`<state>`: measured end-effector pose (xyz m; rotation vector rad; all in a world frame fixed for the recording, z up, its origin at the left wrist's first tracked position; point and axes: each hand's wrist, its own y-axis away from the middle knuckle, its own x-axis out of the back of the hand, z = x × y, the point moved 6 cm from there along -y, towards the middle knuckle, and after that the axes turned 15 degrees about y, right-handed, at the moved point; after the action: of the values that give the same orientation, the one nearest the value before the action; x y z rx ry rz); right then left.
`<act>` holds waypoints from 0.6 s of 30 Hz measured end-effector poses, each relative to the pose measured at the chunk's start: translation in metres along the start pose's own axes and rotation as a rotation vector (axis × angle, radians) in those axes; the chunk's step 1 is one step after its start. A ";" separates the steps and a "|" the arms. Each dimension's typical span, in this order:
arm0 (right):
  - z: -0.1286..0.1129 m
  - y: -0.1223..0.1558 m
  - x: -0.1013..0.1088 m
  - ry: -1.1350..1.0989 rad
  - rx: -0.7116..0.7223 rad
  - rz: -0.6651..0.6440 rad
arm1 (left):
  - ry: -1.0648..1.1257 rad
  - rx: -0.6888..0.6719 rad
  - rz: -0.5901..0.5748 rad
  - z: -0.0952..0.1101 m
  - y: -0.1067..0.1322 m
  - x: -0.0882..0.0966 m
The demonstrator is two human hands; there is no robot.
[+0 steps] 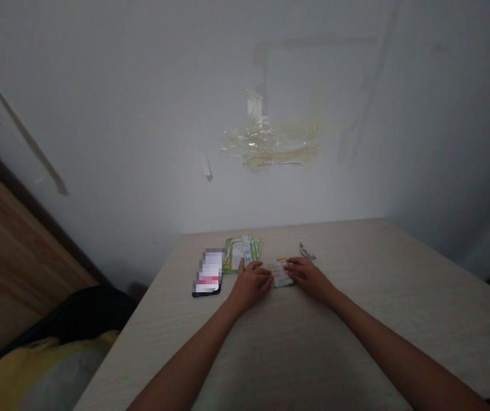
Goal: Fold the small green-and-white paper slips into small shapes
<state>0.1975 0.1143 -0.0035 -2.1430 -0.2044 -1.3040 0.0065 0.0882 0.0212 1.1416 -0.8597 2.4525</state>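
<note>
A small printed card or flat packet [280, 273], white with coloured print and a green edge, lies on the table between my hands. My left hand [251, 283] rests palm down at its left side, fingers spread, the tips at or close to that edge. Over its right part lie the outstretched fingers of my right hand [309, 278], which cover some of the print. Just behind my left hand is a loose pile of green and white printed packets or cards [239, 254]. A small crumpled green and white wrapper [306, 251] sits behind my right hand.
A phone [208, 274] with a lit, blurred screen lies left of the pile. The pale wooden table [356, 245] meets a wall [142, 142] bearing old tape [266, 142]. Wooden boards [0, 245] and yellow and dark cloth [43, 371] are at left.
</note>
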 end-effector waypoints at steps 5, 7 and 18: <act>-0.001 0.001 0.000 0.002 0.004 -0.005 | 0.007 0.004 0.007 -0.001 0.000 0.000; 0.000 0.001 0.000 0.006 0.007 0.006 | 0.019 0.008 0.006 -0.002 0.000 -0.001; 0.003 0.001 -0.003 0.023 0.008 0.013 | 0.027 0.018 0.003 -0.001 0.000 0.000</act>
<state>0.1987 0.1160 -0.0071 -2.1182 -0.1865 -1.3174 0.0057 0.0889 0.0210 1.1115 -0.8335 2.4774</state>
